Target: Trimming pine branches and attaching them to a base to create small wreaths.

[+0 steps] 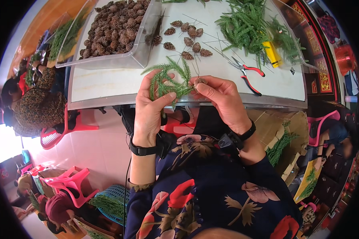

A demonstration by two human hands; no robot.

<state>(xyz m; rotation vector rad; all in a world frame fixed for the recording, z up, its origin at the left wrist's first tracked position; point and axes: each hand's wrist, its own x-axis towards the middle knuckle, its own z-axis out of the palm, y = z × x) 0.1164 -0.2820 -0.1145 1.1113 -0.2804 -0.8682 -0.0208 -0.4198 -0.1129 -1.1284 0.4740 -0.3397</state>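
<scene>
Over the near edge of the white table, my left hand (152, 99) pinches a curved green artificial pine sprig (169, 81) between thumb and fingers. Close beside it, my right hand (219, 93) is closed on a small brown pine cone (199, 81), held against the sprig's right side. A thin wire stem rises from near the cone. Farther back lie several loose pine cones (188, 41) with wire stems. Red-and-black handled pliers (247, 73) rest to the right of my right hand, their jaws apart.
A clear plastic bin (141, 55) heaped with pine cones (115, 30) stands at the back left. Green sprigs (243, 28) are piled at the back right, beside a yellow object (272, 53). A cardboard box (263, 119) stands below the table's right side. Other people sit at the left.
</scene>
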